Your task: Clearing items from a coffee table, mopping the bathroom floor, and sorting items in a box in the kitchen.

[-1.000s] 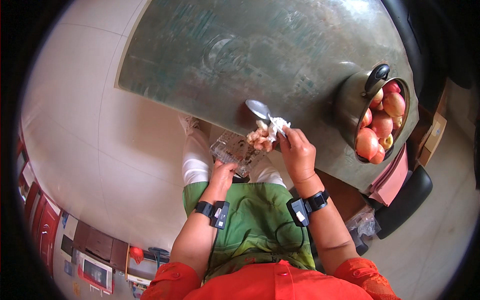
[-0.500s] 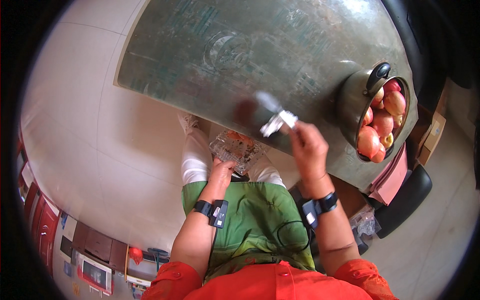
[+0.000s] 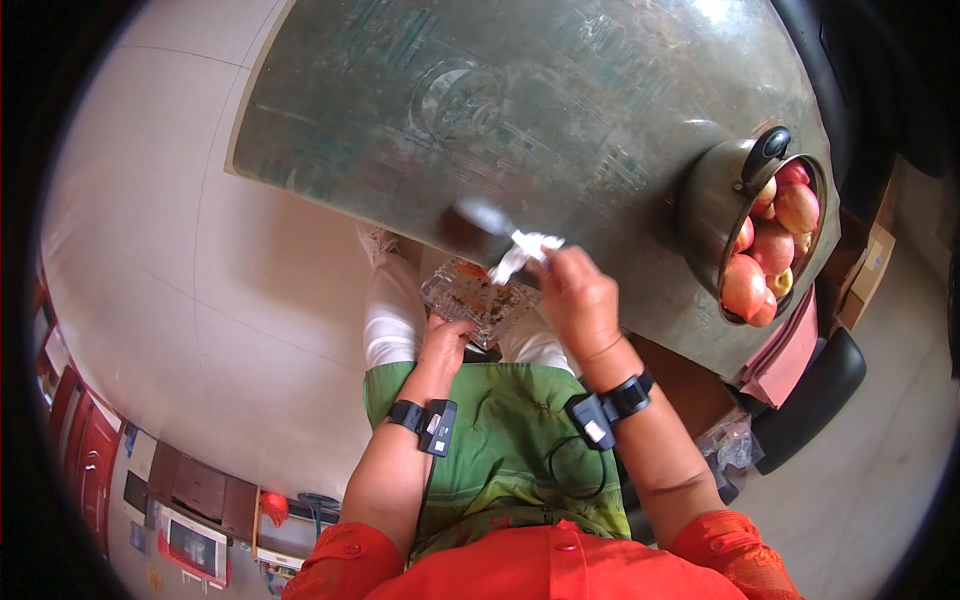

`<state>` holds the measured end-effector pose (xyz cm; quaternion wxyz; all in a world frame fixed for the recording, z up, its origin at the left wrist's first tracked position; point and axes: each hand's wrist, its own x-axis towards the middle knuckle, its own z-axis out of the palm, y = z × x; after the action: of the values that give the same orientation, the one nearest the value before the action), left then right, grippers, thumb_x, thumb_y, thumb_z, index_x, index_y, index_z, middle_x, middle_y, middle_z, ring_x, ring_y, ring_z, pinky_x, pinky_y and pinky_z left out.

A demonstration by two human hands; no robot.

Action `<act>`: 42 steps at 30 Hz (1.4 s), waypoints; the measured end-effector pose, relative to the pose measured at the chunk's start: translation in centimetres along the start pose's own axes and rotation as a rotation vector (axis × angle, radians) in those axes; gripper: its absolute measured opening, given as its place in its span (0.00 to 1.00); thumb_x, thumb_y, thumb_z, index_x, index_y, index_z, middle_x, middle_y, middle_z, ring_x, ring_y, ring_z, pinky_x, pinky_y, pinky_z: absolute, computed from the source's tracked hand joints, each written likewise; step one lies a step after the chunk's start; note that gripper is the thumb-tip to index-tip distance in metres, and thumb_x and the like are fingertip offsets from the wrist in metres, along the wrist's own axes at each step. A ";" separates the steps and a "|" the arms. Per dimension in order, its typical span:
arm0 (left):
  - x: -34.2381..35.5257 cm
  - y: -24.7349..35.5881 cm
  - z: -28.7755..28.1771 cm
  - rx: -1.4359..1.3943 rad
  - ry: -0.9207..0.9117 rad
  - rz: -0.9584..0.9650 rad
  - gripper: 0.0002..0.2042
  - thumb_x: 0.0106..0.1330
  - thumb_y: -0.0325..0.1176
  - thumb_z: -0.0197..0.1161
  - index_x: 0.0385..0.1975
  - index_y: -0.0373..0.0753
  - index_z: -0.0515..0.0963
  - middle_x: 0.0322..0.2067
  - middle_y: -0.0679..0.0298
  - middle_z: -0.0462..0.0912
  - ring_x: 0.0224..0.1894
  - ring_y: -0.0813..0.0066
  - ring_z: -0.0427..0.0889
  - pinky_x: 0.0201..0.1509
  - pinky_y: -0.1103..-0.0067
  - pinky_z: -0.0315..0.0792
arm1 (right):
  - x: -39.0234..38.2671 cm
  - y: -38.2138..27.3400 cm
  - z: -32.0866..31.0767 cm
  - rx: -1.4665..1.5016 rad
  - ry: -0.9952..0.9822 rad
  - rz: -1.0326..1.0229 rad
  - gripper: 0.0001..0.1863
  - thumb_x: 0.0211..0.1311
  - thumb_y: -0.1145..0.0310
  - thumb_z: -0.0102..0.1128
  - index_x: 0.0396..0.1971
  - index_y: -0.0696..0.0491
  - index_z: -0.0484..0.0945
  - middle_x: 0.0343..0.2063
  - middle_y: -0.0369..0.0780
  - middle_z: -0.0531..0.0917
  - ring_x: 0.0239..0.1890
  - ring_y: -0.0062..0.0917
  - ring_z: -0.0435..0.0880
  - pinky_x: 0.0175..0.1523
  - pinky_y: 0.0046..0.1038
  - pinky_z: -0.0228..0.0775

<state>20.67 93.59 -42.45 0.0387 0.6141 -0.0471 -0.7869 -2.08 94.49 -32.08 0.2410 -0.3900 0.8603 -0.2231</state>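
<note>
My left hand [image 3: 447,345] grips the near side of a clear plastic tray [image 3: 488,325], held below the table's edge over my lap. Dark bits and some orange-red pieces [image 3: 468,270] lie in it. Pinched in my right hand [image 3: 582,300] is a crumpled white tissue [image 3: 525,256], above the tray's far right part at the table edge. Beyond the tissue shows a blurred pale patch, with a dark smudge beside it; whether this is part of what I hold or a reflection on the tabletop, I cannot tell.
A metal pot [image 3: 710,195] with a black handle, tilted in view and full of red-pink fruit [image 3: 773,245], stands on the right of the green-grey table [image 3: 400,140]. Pink folded material [image 3: 783,350], a black chair [image 3: 815,405] and a clear plastic bag [image 3: 735,445] are at the right.
My right hand has moved left and slightly down with the tissue, toward the tray. My left hand and the tray stay nearly where they were.
</note>
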 end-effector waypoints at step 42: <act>0.4 0.0 -0.6 0.065 -0.005 0.007 0.23 0.46 0.15 0.49 0.47 0.33 0.68 0.42 0.58 0.76 0.43 0.65 0.77 0.43 0.70 0.73 | -4.3 1.2 -0.1 -0.080 -0.032 0.283 0.07 0.52 0.74 0.56 0.29 0.53 0.66 0.26 0.43 0.74 0.25 0.43 0.75 0.27 0.35 0.69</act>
<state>21.09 93.49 -43.00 0.0213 0.6131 -0.0748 -0.7862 -0.34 98.53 -31.65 0.2681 -0.2775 0.9110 -0.1458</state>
